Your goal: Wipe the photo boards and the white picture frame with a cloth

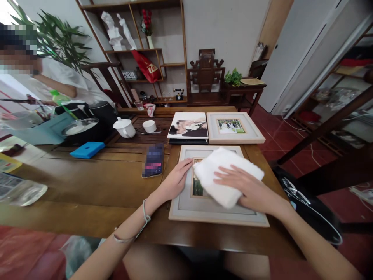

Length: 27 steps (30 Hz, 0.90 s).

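Observation:
A picture frame (180, 212) with a pale wooden border and a light grey mat lies flat on the table in front of me. Its small photo (198, 186) is partly covered by a folded white towel (218, 171). My right hand (247, 188) presses that towel down on the frame, its fingers stretched over the cloth; the thumb is hard to make out. On the frame's left part rests my left hand (176, 181), fingers extended, fingertips by the photo and the towel's edge. It holds nothing.
Behind lie a second frame (256, 136) and a photo album (188, 134). A phone (153, 161), a lidded white cup (124, 127), a small white bowl (149, 126) and a blue box (87, 150) stand to the left. Another person (70, 81) is at the far left.

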Each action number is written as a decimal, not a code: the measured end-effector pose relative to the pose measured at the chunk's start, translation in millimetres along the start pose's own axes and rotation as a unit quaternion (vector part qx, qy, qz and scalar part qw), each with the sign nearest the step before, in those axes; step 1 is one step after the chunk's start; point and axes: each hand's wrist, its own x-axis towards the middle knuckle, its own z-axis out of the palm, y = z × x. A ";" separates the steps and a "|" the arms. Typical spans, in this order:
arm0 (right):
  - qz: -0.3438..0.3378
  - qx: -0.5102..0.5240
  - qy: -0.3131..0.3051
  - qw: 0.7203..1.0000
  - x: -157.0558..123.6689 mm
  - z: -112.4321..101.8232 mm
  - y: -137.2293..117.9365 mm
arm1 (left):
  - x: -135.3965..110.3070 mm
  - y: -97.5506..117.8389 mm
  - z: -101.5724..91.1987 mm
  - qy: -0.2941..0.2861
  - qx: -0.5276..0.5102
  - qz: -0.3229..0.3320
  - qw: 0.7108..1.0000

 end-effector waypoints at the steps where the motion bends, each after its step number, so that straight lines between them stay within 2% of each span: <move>1: 0.029 -0.027 0.024 0.999 -0.5 -1.3 9.6 | 0.0 -0.1 -0.6 -0.002 -0.002 0.001 1.000; 4: 0.121 -0.122 0.094 0.981 -0.6 -0.2 28.0 | 0.1 0.3 -1.0 0.003 -0.006 0.000 1.000; 7: 0.155 -0.175 0.095 0.968 -5.0 6.9 12.0 | 0.1 0.5 1.1 0.024 -0.013 0.001 1.000; 12: 0.079 -0.149 0.010 0.986 -31.2 9.4 -59.6 | 0.2 1.6 3.0 0.028 -0.016 -0.004 0.999; 14: 0.052 -0.113 -0.018 0.992 -34.7 1.7 -71.4 | 0.1 2.5 2.5 0.024 -0.012 -0.008 1.000; 16: 0.068 -0.095 -0.027 0.993 -25.5 -6.5 -63.1 | -0.1 2.9 2.1 0.021 -0.012 -0.009 1.000; 18: 0.119 -0.114 -0.011 0.986 -4.7 -10.3 -39.3 | -0.4 2.6 2.3 0.022 -0.015 -0.008 1.000; 20: 0.163 -0.157 0.018 0.974 20.7 -8.0 -11.2 | -0.8 1.5 3.1 0.024 -0.020 -0.009 0.999; 22: 0.170 -0.189 0.040 0.966 41.3 -1.3 7.6 | -1.1 0.0 4.2 0.030 -0.024 -0.014 0.999; 24: 0.164 -0.202 0.045 0.964 50.2 6.2 7.6 | -1.4 -1.4 5.5 0.037 -0.026 -0.022 0.999; 27: 0.140 -0.181 -0.004 0.973 39.5 13.5 -26.9 | -1.4 -2.7 7.2 0.040 -0.018 -0.024 0.999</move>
